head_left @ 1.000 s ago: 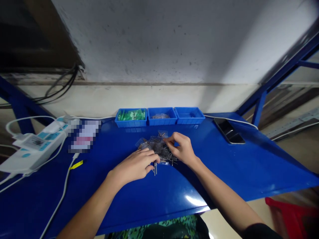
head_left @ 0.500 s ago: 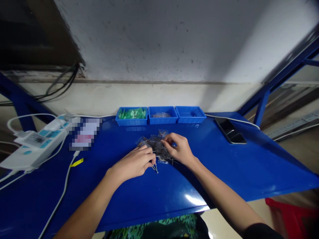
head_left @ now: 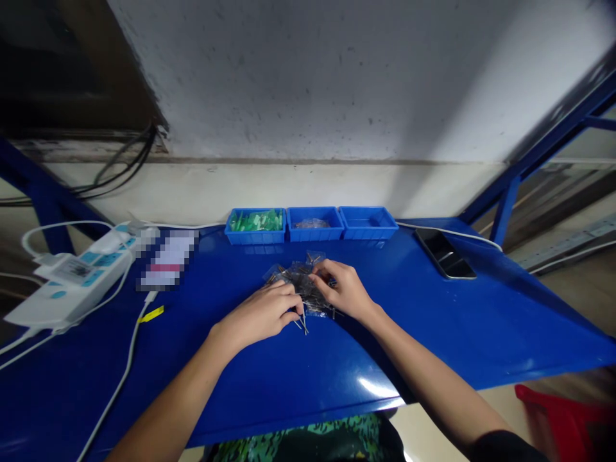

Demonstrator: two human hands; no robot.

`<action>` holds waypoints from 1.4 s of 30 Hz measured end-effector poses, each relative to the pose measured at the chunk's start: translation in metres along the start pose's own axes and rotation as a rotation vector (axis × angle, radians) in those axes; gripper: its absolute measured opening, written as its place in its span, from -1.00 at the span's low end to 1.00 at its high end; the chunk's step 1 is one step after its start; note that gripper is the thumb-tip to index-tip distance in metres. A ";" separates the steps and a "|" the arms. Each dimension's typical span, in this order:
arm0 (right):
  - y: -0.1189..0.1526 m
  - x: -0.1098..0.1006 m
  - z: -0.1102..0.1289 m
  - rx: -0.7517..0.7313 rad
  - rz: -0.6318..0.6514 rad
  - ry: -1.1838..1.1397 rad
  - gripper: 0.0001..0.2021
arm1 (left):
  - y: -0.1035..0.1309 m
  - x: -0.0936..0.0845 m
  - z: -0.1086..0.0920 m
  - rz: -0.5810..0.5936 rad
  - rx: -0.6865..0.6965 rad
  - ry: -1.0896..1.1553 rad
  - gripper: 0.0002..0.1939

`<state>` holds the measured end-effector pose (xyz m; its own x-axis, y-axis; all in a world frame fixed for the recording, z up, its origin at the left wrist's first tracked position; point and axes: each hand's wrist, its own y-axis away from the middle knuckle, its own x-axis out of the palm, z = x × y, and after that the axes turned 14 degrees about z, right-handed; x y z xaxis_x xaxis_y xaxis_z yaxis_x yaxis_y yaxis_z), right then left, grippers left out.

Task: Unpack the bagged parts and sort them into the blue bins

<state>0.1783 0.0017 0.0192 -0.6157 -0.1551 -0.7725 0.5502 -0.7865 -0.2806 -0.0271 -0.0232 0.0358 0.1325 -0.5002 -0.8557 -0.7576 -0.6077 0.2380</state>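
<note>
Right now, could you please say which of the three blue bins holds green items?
The leftmost bin; neither the middle bin nor the right bin shows anything green.

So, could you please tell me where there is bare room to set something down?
Bare tabletop lies between the right forearm and the smartphone, and between the white cable and left forearm. Crowded: around the left hand, right hand and small plastic bags, and at the power strip.

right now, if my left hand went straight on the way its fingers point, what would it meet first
Most likely the pile of small clear bags right ahead of it, then perhaps the right hand beyond; depth is hard to judge.
</note>
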 end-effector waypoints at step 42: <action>0.006 -0.004 0.022 -0.064 0.061 0.133 -0.85 | -0.013 0.001 -0.008 -0.573 -0.120 0.156 -0.80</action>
<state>0.1720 -0.0155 0.0327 -0.5020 -0.1175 -0.8569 0.6219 -0.7375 -0.2632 -0.0121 -0.0211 0.0357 0.5971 -0.1512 -0.7878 -0.4615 -0.8680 -0.1831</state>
